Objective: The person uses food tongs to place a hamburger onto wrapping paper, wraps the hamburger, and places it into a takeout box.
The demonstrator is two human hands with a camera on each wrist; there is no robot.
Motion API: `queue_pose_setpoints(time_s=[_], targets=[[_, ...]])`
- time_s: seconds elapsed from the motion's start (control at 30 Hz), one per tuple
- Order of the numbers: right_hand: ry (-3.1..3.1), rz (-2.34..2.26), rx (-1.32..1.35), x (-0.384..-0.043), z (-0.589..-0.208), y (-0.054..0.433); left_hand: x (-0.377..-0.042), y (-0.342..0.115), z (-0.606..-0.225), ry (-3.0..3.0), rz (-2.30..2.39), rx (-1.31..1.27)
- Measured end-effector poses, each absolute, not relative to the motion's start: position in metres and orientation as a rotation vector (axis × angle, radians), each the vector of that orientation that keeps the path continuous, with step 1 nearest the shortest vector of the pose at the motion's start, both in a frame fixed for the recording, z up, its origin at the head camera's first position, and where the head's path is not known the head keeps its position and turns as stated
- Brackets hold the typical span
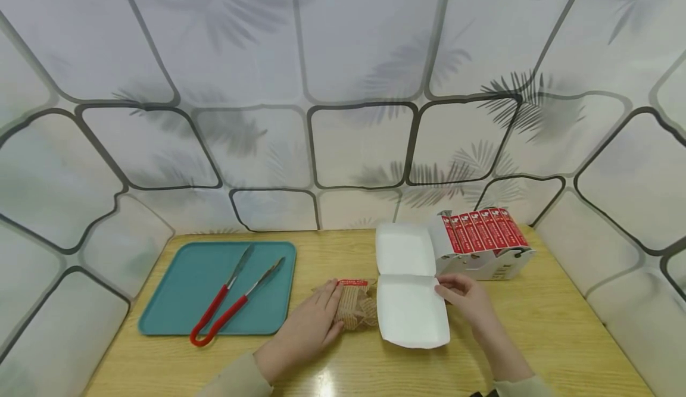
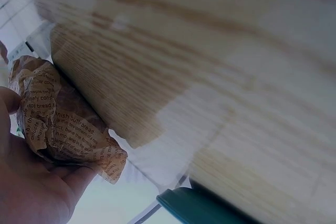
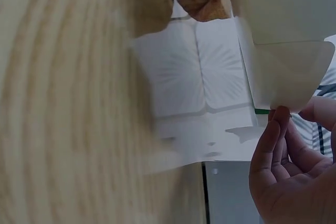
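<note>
My left hand (image 1: 312, 324) holds a package wrapped in brown printed paper (image 1: 355, 308), thumb on its near side and fingers along its far left. In the left wrist view, thumb and fingers lie around the crumpled wrapped package (image 2: 58, 114); its contents are hidden. Directly right of it is a white clamshell takeout box (image 1: 412, 313), spread open with its lid half folded away to the back. My right hand (image 1: 471, 302) pinches the box's right edge between thumb and fingers. The right wrist view shows that hand (image 3: 294, 166) at a corner of the white box (image 3: 289, 72).
A teal tray (image 1: 171, 272) lies at the left, with red-handled metal tongs (image 1: 222, 310) across it, their handle past its front edge. Behind the right hand stands a white carton (image 1: 482, 263) packed with several red-and-white boxes (image 1: 488, 230). A patterned cloth wall (image 1: 364, 147) encloses the wooden table (image 1: 563, 325).
</note>
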State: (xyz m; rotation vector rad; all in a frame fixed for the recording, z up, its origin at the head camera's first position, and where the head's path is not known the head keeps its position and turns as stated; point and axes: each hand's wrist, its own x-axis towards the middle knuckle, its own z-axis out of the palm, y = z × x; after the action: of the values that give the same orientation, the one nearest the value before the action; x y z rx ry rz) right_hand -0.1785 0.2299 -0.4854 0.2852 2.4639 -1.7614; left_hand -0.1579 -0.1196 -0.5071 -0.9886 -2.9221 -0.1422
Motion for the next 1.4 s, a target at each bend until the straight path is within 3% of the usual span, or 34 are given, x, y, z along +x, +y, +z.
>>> queue_pose_setpoints(time_s=[0.97,1.4], targets=[[2.586,-1.494,0.113,-0.181,-0.517,0.225,-0.154,-0.126,-0.508,-2.921,-0.203,-0.963],[2.744,-1.263,0.048,-0.176,-0.508,0.216,-0.149,-0.135,-0.504,-2.936,-0.29,-0.923]])
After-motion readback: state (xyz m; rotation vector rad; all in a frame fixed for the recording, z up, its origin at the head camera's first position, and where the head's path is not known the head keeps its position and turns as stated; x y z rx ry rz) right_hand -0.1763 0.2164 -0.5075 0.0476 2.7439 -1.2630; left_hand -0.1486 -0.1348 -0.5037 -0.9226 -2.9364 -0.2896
